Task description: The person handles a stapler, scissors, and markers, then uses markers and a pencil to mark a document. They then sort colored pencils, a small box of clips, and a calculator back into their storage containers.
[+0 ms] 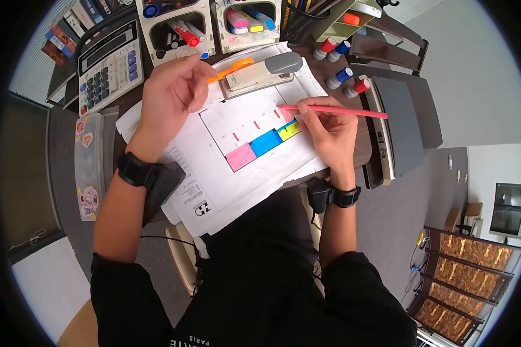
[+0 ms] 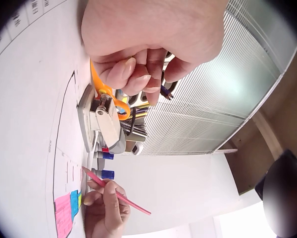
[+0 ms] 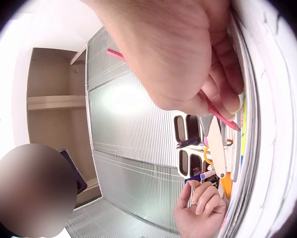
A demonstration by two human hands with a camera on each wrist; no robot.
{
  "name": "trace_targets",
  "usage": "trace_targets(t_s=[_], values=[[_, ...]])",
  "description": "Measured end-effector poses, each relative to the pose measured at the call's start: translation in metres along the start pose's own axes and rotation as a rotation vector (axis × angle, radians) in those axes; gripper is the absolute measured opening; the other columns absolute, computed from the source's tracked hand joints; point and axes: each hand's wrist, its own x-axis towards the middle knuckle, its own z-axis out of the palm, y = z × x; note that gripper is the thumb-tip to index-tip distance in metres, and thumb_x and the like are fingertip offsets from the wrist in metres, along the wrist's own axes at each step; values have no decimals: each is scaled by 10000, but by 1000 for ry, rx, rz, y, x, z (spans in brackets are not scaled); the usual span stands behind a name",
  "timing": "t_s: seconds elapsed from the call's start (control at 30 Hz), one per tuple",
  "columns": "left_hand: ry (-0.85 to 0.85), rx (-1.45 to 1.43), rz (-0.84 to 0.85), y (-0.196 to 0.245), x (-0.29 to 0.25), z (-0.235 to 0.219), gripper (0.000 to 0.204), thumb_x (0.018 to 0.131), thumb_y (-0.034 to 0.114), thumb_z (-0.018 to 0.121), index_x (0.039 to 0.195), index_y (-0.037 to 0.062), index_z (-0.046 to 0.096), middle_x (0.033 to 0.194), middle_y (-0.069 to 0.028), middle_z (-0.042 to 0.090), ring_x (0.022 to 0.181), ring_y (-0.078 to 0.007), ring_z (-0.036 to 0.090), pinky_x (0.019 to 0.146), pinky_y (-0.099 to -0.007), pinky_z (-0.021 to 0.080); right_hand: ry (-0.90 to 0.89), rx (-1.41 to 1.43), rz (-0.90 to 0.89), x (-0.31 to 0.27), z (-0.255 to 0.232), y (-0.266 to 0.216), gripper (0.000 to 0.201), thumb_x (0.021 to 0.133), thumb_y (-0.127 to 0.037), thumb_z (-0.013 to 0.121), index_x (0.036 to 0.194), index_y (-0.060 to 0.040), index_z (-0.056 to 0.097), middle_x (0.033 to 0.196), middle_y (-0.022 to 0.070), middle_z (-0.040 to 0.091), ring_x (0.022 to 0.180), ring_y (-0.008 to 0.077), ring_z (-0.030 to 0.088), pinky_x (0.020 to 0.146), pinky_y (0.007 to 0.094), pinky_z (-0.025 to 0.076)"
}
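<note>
My right hand (image 1: pixel 333 136) pinches a red pencil (image 1: pixel 359 112), its tip at the printed sheet (image 1: pixel 226 124). Under and beside that tip, the sheet bears pink, blue and yellow coloured blocks, with short red strokes above them. In the right wrist view the pencil (image 3: pixel 222 118) slants down from between the fingers to the paper. My left hand (image 1: pixel 171 95) hovers over the upper left of the sheet, fingers loosely curled and holding nothing. Beyond it lie orange-handled scissors (image 1: pixel 243 63) and a grey and white stapler (image 1: pixel 260 75), both on the paper.
A large calculator (image 1: pixel 107 69) stands at the left, above a sticker-covered case (image 1: pixel 88 168). Pen holders (image 1: pixel 176 11) with markers line the back. Several red- and blue-capped bottles (image 1: pixel 340 78) stand at the right, near a dark grey machine (image 1: pixel 396 127).
</note>
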Motion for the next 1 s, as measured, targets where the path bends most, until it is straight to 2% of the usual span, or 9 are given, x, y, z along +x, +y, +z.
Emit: trace_targets(t_s=[0.17, 0.23, 0.73, 1.0], values=[[-17, -4, -9, 0, 2, -1, 409, 1044, 282, 403, 936, -31, 643, 565, -29, 454, 477, -128, 404, 489, -270, 312, 11, -51, 3, 0, -1, 0, 122, 907, -61, 714, 959, 49, 713, 826, 50, 723, 675, 62, 634, 608, 207, 499], [4, -47, -3, -1, 2, 1, 425, 1027, 291, 453, 925, -55, 678, 536, -51, 483, 465, -124, 398, 496, -268, 313, 17, -64, 2, 0, 0, 1, 113, 901, -61, 717, 954, 39, 719, 818, 49, 721, 664, 60, 628, 601, 209, 490], [-23, -46, -3, 0, 2, -4, 418, 1017, 304, 468, 948, -56, 668, 578, -30, 484, 487, -123, 403, 509, -268, 309, -2, -155, -100, -1, 0, 4, 104, 899, -105, 736, 930, -6, 732, 777, 26, 688, 674, 59, 605, 599, 205, 457], [-2, -68, -21, 0, 3, -4, 412, 1017, 298, 465, 946, -53, 669, 585, -29, 492, 490, -120, 405, 509, -264, 311, 6, -157, -80, -2, 0, 3, 88, 898, -97, 728, 918, -11, 732, 767, 21, 687, 669, 54, 599, 583, 199, 442]])
